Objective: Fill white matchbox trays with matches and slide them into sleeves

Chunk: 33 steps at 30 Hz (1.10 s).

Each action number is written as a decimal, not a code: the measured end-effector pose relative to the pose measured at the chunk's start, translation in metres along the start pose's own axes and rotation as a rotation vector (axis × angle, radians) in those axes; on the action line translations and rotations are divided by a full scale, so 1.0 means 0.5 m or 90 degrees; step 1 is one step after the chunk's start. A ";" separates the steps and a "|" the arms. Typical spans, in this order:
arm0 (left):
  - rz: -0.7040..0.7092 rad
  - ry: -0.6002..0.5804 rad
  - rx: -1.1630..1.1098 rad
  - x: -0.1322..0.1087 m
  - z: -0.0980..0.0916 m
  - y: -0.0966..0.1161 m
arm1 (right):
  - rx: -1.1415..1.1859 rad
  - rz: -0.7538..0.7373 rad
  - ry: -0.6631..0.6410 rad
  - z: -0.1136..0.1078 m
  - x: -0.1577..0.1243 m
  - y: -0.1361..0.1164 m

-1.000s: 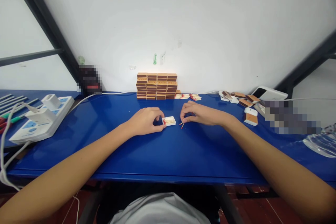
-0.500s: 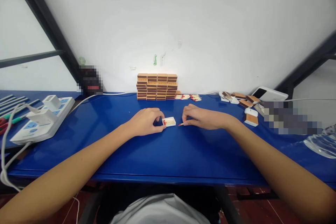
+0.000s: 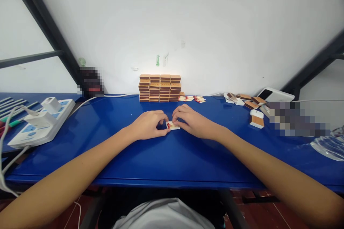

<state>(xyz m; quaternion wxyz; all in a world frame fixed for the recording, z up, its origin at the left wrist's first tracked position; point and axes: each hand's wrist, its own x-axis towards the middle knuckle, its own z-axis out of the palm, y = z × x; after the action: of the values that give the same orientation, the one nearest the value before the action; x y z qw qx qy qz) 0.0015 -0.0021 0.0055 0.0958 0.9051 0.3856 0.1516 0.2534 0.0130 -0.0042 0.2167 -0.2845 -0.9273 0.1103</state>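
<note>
A small white matchbox tray (image 3: 176, 127) lies on the blue table with red-tipped matches (image 3: 172, 125) in it. My left hand (image 3: 152, 125) grips the tray's left end between thumb and fingers. Over the tray's right half is my right hand (image 3: 189, 120), its thumb and fingertips pinched on a match at the tray's opening. Those fingers partly hide the tray and most of the match they hold.
Stacked matchboxes (image 3: 160, 88) stand against the wall, with loose match piles (image 3: 199, 99) beside them. Scattered matchbox parts (image 3: 251, 105) and a white device (image 3: 278, 95) lie at right. A power strip (image 3: 60, 118) and cables occupy the left.
My right hand has moved left from beside the tray to over it, bringing the match along. My left hand keeps its hold on the tray.
</note>
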 end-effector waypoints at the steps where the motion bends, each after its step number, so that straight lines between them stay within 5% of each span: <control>1: 0.001 -0.001 -0.002 0.000 -0.001 0.000 | 0.008 0.005 0.008 -0.005 0.000 0.010; 6: -0.010 -0.009 -0.018 -0.002 -0.008 0.008 | -0.123 0.120 0.091 -0.028 -0.011 0.117; 13: -0.015 -0.023 -0.019 -0.001 -0.011 0.010 | -0.312 0.193 0.080 -0.029 -0.038 0.257; 33: -0.010 -0.016 -0.018 -0.001 -0.006 0.003 | -0.272 0.191 0.085 -0.027 -0.023 0.261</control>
<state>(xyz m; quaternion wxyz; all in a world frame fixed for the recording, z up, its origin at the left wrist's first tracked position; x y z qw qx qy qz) 0.0014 -0.0032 0.0086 0.1147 0.9026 0.3889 0.1447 0.3307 0.1137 -0.0389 0.1936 -0.4646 -0.8607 -0.0759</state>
